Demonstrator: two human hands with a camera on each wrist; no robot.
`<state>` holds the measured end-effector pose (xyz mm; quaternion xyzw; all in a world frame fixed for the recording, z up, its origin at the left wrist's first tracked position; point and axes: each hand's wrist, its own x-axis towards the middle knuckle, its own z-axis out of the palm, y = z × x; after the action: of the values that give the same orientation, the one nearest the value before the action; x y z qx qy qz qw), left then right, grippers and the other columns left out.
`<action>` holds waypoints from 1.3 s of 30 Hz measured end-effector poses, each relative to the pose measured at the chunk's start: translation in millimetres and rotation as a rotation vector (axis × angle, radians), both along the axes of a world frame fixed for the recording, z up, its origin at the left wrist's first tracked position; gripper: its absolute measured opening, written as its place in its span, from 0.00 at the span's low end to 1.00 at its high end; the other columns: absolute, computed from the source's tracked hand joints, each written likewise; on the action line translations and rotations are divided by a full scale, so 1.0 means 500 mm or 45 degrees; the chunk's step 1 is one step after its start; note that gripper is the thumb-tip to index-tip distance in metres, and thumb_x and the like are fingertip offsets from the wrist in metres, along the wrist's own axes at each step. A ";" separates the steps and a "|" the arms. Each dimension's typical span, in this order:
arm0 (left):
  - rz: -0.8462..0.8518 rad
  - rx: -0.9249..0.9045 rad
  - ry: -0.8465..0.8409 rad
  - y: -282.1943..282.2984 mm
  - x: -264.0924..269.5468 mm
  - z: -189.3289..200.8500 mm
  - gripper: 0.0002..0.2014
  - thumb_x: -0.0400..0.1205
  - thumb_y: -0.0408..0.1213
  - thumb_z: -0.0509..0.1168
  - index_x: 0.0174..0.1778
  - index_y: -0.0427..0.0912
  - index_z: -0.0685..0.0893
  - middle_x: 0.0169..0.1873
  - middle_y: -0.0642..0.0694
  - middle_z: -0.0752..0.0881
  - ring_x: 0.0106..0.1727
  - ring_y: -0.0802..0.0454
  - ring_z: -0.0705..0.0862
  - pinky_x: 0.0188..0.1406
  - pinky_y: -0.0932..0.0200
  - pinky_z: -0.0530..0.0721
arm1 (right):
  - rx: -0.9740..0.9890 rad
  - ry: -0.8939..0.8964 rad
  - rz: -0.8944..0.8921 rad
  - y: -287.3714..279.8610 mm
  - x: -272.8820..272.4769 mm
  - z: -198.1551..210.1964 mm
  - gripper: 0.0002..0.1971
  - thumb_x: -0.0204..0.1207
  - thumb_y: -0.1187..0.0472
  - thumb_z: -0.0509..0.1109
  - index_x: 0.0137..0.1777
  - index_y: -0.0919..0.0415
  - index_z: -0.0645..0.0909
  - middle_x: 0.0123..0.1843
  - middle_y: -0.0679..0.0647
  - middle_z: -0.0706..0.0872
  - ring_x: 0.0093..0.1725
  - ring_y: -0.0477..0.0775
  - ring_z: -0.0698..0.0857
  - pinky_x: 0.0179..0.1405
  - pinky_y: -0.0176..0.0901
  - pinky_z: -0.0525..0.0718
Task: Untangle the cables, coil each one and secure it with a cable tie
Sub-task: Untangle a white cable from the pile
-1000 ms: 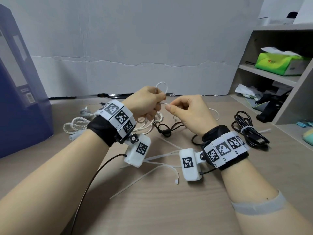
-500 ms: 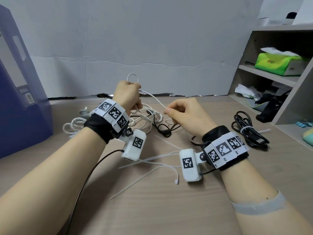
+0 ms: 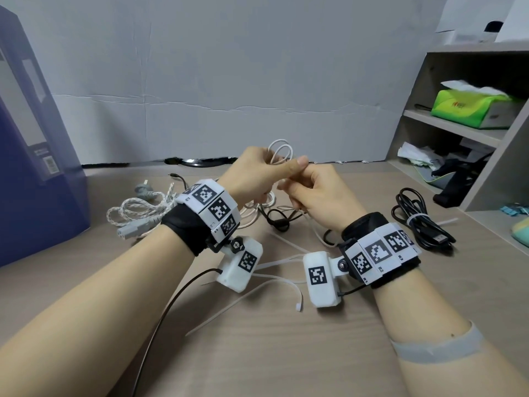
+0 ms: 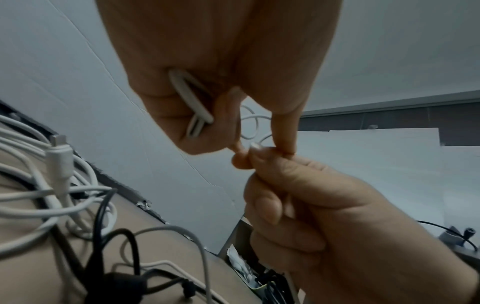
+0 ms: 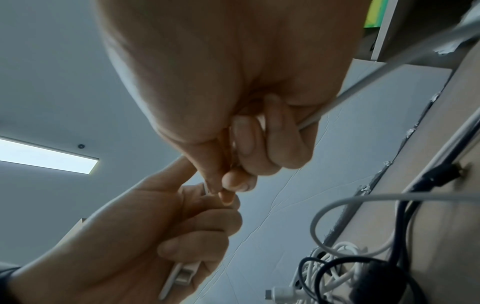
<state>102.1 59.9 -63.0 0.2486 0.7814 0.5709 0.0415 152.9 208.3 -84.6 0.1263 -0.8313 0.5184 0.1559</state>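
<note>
Coiling is barely underway — left hand [image 3: 252, 173] is gripping white cable [image 3: 282, 151] loops, right hand [image 3: 317, 196] pinching its strand alongside (black bundle [image 3: 419, 222], right of them, is already tied); others are lying tangled beneath.

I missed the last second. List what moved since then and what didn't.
The left hand, gripping the white cable, swung left and up, then came back to meet the right hand. There are now two loops above its fist, not one. The right hand kept pinching the cable. The black coil and loose ties stayed put.
</note>
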 end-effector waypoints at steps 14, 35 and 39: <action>0.201 0.435 -0.135 -0.023 -0.023 0.012 0.22 0.87 0.54 0.63 0.34 0.42 0.75 0.21 0.53 0.71 0.21 0.57 0.67 0.16 0.66 0.63 | 0.050 -0.003 -0.045 0.007 -0.006 -0.004 0.11 0.85 0.60 0.69 0.47 0.67 0.87 0.23 0.48 0.81 0.20 0.39 0.77 0.25 0.30 0.72; 0.233 0.764 -0.480 -0.056 -0.037 0.042 0.24 0.90 0.59 0.52 0.31 0.49 0.66 0.20 0.54 0.61 0.17 0.59 0.57 0.12 0.70 0.56 | 0.173 0.036 -0.090 0.008 -0.007 -0.001 0.05 0.80 0.61 0.74 0.44 0.56 0.90 0.37 0.45 0.90 0.36 0.37 0.82 0.42 0.29 0.77; 0.154 0.518 -0.358 -0.043 -0.028 0.033 0.23 0.89 0.59 0.55 0.33 0.50 0.67 0.24 0.52 0.64 0.22 0.57 0.60 0.16 0.68 0.58 | 0.159 0.062 -0.050 0.005 -0.003 0.000 0.06 0.79 0.62 0.76 0.40 0.53 0.90 0.31 0.41 0.88 0.35 0.40 0.83 0.44 0.42 0.84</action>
<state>88.1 38.4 -46.5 0.1227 0.6505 0.7467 0.0645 151.4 210.9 -84.4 0.1322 -0.8602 0.4593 0.1779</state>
